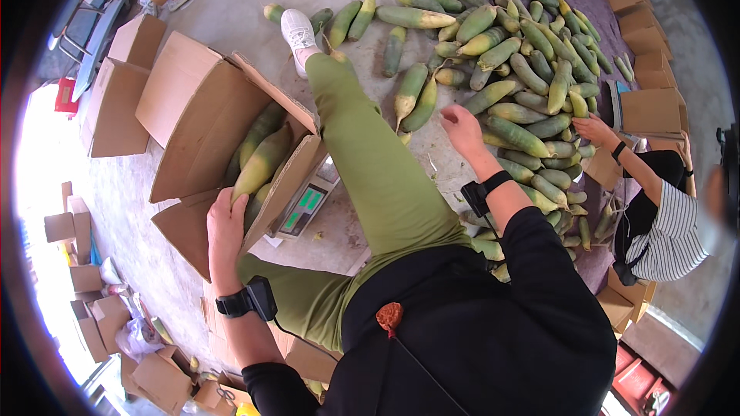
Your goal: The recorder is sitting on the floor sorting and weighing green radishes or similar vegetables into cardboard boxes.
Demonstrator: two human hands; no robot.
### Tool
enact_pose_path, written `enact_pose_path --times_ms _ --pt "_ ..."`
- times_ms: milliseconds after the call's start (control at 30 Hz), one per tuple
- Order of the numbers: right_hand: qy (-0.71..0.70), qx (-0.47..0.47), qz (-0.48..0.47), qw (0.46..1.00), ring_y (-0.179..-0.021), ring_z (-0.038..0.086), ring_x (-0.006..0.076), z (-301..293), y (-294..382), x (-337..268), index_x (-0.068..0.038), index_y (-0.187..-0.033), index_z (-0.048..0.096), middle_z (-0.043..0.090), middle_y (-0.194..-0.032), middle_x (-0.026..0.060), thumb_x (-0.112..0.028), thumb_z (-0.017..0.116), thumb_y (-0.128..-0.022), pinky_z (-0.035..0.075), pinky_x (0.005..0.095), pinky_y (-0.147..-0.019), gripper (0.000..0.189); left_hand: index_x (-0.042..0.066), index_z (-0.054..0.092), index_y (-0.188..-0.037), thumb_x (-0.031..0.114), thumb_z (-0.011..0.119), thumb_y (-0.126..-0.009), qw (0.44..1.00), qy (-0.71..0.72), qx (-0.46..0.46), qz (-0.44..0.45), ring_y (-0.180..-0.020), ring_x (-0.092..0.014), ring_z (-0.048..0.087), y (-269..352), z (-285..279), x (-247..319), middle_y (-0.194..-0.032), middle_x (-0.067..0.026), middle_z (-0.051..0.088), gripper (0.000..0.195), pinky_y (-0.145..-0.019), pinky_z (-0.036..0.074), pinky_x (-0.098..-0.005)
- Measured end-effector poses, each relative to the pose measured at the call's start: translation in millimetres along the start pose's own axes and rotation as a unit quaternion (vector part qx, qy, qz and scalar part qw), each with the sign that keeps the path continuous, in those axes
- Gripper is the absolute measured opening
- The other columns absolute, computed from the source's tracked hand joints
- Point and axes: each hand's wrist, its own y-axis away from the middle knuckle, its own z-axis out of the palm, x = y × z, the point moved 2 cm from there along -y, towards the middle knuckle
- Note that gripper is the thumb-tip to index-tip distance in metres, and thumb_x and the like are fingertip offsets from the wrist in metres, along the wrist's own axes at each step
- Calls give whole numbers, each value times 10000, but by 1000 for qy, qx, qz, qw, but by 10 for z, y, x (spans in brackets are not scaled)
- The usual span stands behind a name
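My left hand grips the pale end of a green radish inside an open cardboard box. Other green radishes lie beside it in the box, partly covered by it. Under the box's near right side, a digital scale shows a lit green display. My right hand hovers at the left edge of a large heap of green radishes, its fingers loosely bent and nothing visible in them. Closest to it are a radish and another long one on the floor.
At the right, another person's hand touches the heap. Cardboard boxes line the far right, and more boxes stand left of the open one. My leg stretches between the box and the heap. Loose radishes dot the concrete floor.
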Motion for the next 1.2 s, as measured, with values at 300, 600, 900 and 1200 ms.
enact_pose_path --times_ms 300,600,900,1200 --pt "33 -59 221 973 -856 655 299 286 295 1442 -62 -909 690 682 -890 161 -169 647 -749 509 368 -768 198 2 605 -1096 63 575 -865 987 156 24 -35 -869 -234 635 163 44 -174 -969 -137 643 241 -782 490 -320" --pt "-192 -140 400 885 -843 593 189 834 -4 1020 -146 -1202 562 617 -975 42 -214 642 -829 497 355 -677 387 -22 635 -1013 60 527 -914 971 189 102 -104 -791 -153 632 517 82 99 -890 -96 644 168 -715 493 -266" --pt "-238 -197 428 849 -1039 503 254 1307 -462 722 -208 -1295 487 544 -1179 58 -291 650 -835 457 421 -799 495 -19 639 -983 82 477 -935 977 159 117 -84 -743 -175 627 430 126 153 -813 -109 639 196 -669 482 -274" --pt "-234 -167 416 863 -905 513 177 1465 -612 1058 -231 -1191 605 592 -1023 -20 -298 634 -838 426 377 -774 360 -10 640 -970 86 472 -933 976 141 133 -97 -650 -154 588 407 107 223 -766 -97 628 197 -600 462 -265"
